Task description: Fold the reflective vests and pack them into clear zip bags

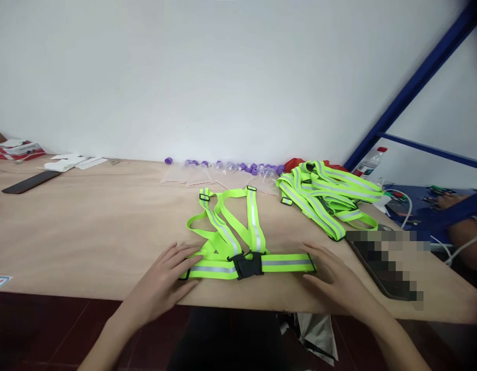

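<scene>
A neon-yellow reflective harness vest [213, 269] with grey stripes lies on the table in front of me. Its black buckle [249, 265] is fastened at the middle of the waist strap, and the shoulder straps spread away toward the wall. My left hand [164, 281] rests at the strap's left end, with outstretched fingertips on the band and the thumb apart. At the opposite end, my right hand [335, 275] is open, thumb and fingers on either side of the strap's tip. Whether the right fingertips touch the strap I cannot tell.
More reflective harnesses [327, 193] are heaped at the right, beside a dark, partly pixelated flat object [377, 270]. Purple caps [254, 169] and clear bags [200, 176] lie along the wall. A bottle [370, 162] stands near a blue frame [416, 85]. Another person's arm [468, 239] shows far right.
</scene>
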Available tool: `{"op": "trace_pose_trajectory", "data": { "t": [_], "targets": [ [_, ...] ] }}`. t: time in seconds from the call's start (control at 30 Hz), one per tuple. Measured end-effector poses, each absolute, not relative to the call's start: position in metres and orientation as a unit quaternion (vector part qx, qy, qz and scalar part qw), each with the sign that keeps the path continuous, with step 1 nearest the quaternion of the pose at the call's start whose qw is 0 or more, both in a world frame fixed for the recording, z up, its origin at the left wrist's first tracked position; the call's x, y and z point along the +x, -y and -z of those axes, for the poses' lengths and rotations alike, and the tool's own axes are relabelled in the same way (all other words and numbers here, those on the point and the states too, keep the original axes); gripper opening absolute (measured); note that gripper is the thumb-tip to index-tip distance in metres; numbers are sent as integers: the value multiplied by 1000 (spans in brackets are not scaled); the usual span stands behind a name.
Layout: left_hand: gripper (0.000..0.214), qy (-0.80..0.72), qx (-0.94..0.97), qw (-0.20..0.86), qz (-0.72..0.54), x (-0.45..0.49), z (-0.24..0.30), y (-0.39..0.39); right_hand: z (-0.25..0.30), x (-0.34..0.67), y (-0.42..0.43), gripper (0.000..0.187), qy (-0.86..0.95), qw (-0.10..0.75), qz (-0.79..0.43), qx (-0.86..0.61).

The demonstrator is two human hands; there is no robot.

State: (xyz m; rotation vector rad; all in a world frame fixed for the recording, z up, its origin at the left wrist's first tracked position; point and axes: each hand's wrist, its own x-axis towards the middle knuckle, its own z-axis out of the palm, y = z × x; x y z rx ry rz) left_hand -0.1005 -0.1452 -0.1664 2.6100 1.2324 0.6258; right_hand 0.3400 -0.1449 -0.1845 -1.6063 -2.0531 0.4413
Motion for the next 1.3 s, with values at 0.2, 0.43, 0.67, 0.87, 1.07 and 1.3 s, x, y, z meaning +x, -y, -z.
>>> {"op": "trace_pose_trajectory", "data": {
  "t": [0.2, 0.43, 0.67, 0.87, 1.07, 1.3],
  "targets": [
    [44, -424, 869, 127, -220, -118, 184, 139, 187, 347, 153, 44, 734, 258, -223, -587],
    [50, -451, 852, 150, -219, -133, 184, 132, 175, 341, 156, 39, 696, 312, -291, -577],
    [47, -478, 750, 283, -360, -120, 161, 120, 189, 345, 142, 52, 564, 516, -332, -552],
    [54, -508, 656, 368, -420, -123, 148, 97, 167, 339, 117, 54, 560, 549, -342, -518],
    [49, -505, 710, 329, -364, -154, 148, 95, 145, 356, 116, 56, 682, 376, -290, -557],
    [44, -465, 831, 228, -204, -153, 156, 114, 153, 360, 130, 42, 770, 249, -240, -536]
  ]
}}
